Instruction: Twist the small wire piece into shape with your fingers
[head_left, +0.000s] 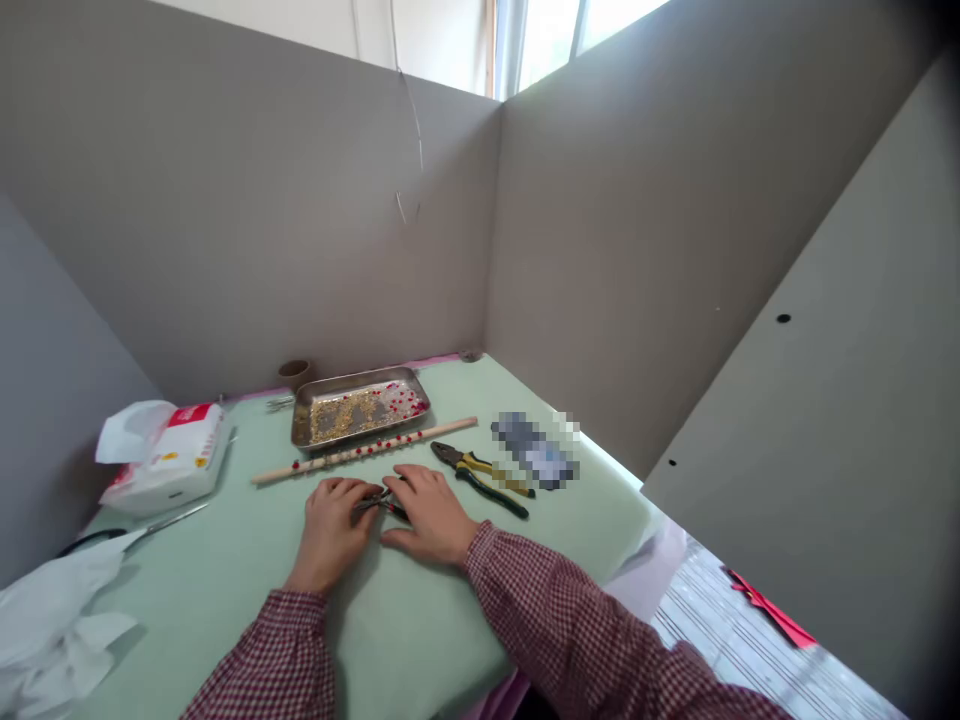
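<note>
Low over the green cloth, my left hand (334, 530) and my right hand (431, 515) are close together. Between them is a small pair of pliers (388, 504) with dark metal jaws and a dark and red handle. My right hand curls around the handle end, its thumb on the near side. The fingers of my left hand are closed at the jaw end; whatever they pinch is too small to make out. Just beyond lies a pale wooden stick (345, 456) with red beads along it. Larger pliers (484, 480) with yellow and green handles lie right of my right hand.
A metal tray (360, 378) holds gold bits and red beads, with a brown cup (295, 372) behind it. At left are a tissue pack (172, 470), scissors (161, 525) and crumpled tissue (60, 630). A blurred item (534, 450) lies at right. Grey partitions (300, 220) enclose the table.
</note>
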